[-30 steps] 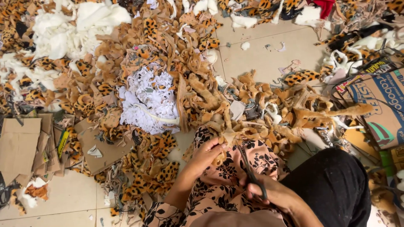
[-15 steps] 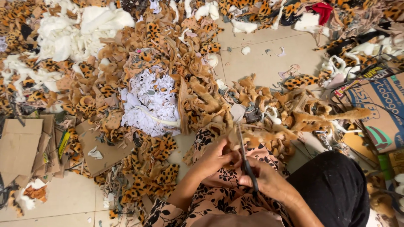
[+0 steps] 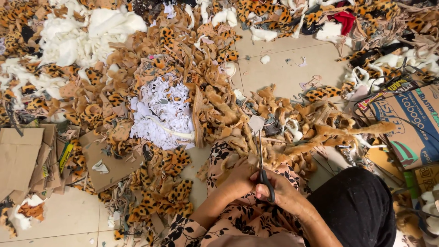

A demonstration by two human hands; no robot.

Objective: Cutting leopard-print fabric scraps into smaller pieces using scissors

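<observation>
Pale tiled floor beyond the grip — heaped leopard-print scraps, white stuffing, flattened cardboard alongside.

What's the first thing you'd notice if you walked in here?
A huge heap of orange, black-spotted leopard-print fabric scraps covers the tiled floor, with fluffy white stuffing at upper left. In the middle lies a pile of white shredded paper. At the bottom, the right hand works dark-handled scissors beside the left hand.

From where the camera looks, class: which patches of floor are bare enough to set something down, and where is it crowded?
Bare tile shows between the tan scrap pile and the printed carton, with only a few snippets on it. Another bare patch lies below the flat cardboard. Around the hands and scissors it is crowded.
</observation>
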